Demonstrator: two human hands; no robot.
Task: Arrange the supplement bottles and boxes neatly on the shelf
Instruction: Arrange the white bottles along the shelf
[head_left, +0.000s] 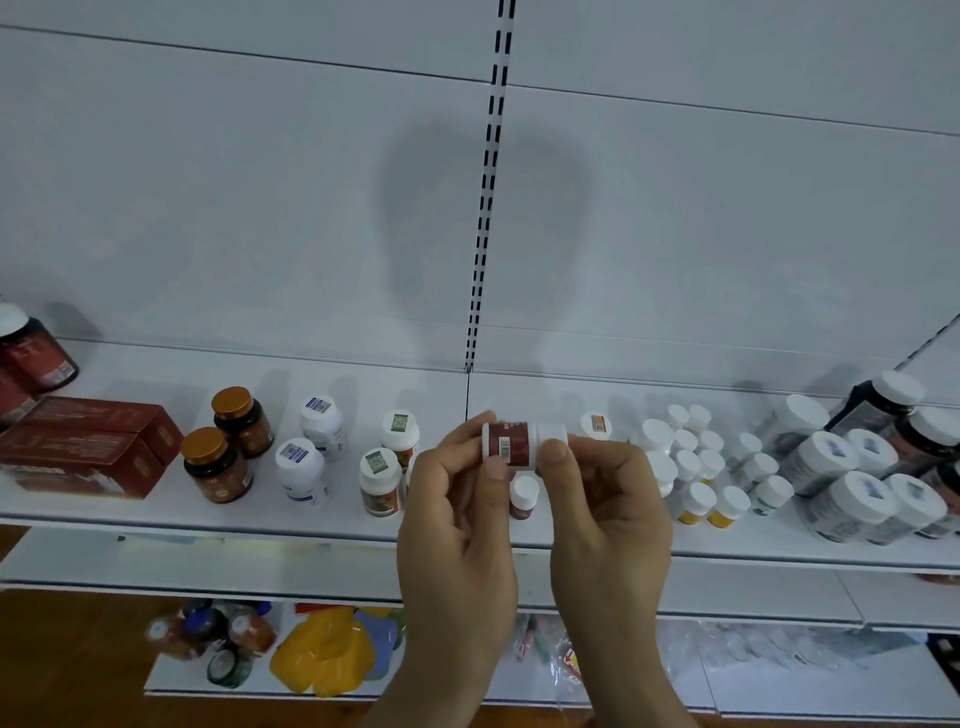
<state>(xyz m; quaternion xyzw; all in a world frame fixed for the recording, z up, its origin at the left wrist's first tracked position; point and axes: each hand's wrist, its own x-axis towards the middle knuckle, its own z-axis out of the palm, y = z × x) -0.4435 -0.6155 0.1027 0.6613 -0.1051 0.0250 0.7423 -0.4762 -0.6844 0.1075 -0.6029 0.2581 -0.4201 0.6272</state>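
A small white bottle with a dark red label (514, 441) lies sideways in the air above the white shelf (156, 512), cap to the right. My left hand (457, 525) pinches its bottom end and my right hand (602, 519) pinches its cap end. Just below it a like bottle (523, 498) stands on the shelf. Left of my hands stand two green-stickered white bottles (382, 480), two blue-stickered ones (301, 470) and two amber jars with gold lids (218, 467). Two red boxes (88, 452) lie further left.
Several small white-capped bottles (696, 457) crowd the shelf right of my hands, with larger dark-labelled jars (857, 483) at the far right. A dark red jar (31, 353) stands at the far left. A lower shelf (332, 654) holds bags and bottles.
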